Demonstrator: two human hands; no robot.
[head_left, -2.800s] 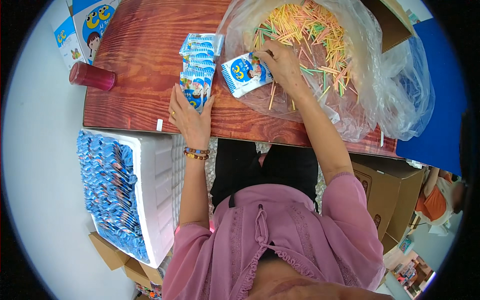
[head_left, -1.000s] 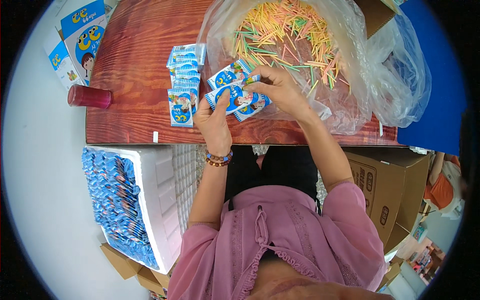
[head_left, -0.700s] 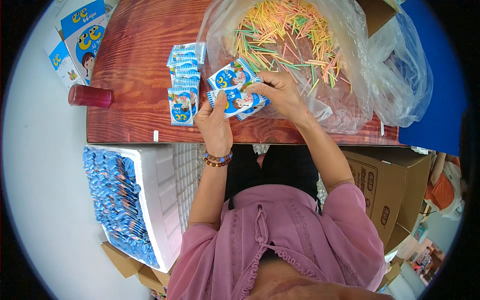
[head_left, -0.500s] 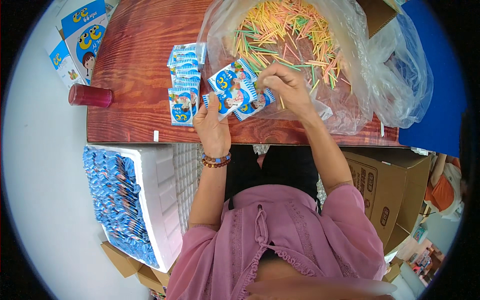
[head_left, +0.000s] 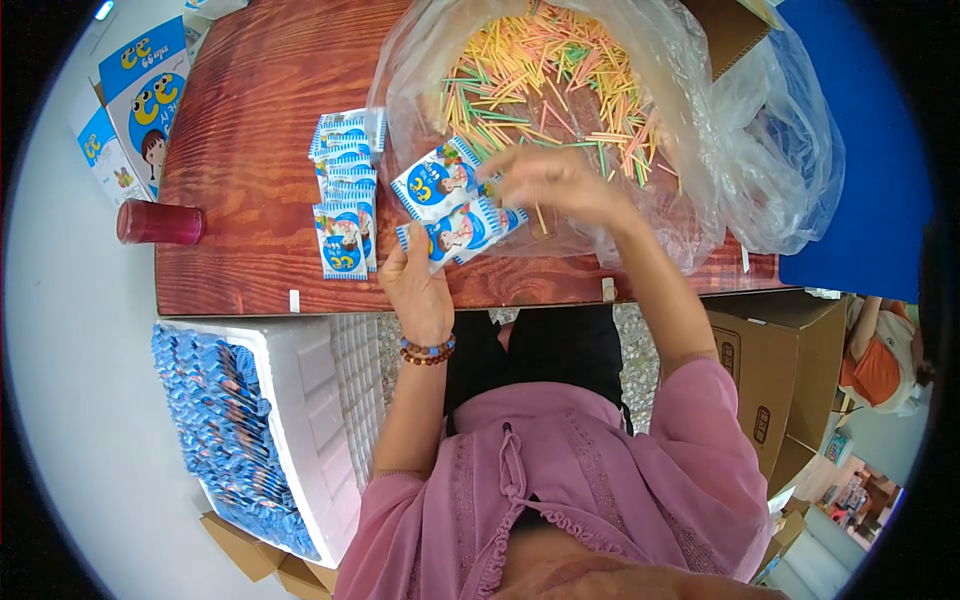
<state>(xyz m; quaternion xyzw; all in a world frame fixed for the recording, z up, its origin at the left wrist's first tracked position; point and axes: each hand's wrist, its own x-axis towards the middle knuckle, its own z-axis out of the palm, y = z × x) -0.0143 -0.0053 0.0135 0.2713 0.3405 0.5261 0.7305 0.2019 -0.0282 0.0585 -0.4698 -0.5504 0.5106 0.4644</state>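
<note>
My left hand [head_left: 416, 292] pinches a small blue-and-white packet [head_left: 460, 232] at its lower left corner, thumb on top. Two similar packets lie against it: one packet [head_left: 432, 184] beyond, and another partly covered on the right. Over the right ends of these packets hovers my right hand [head_left: 565, 185], its fingers smeared by motion, so whether they hold anything does not show. To the left, an overlapping row of packets [head_left: 345, 240] rests on the red-brown wooden table [head_left: 250, 130]. Thin pink, yellow and green sticks [head_left: 540, 50] lie heaped in an opened clear plastic bag [head_left: 690, 215].
A red-purple cup [head_left: 162, 222] lies at the table's left edge near blue-and-white printed boxes [head_left: 150, 105]. Below left, a white foam box [head_left: 300, 400] holds many packets on edge. A cardboard box [head_left: 770, 370] stands at right; another person's arm shows beyond.
My right hand's fingers, bent together by the packets before, are now blurred and shifted slightly away from me. My left hand keeps its packet. The whole view has shifted a little.
</note>
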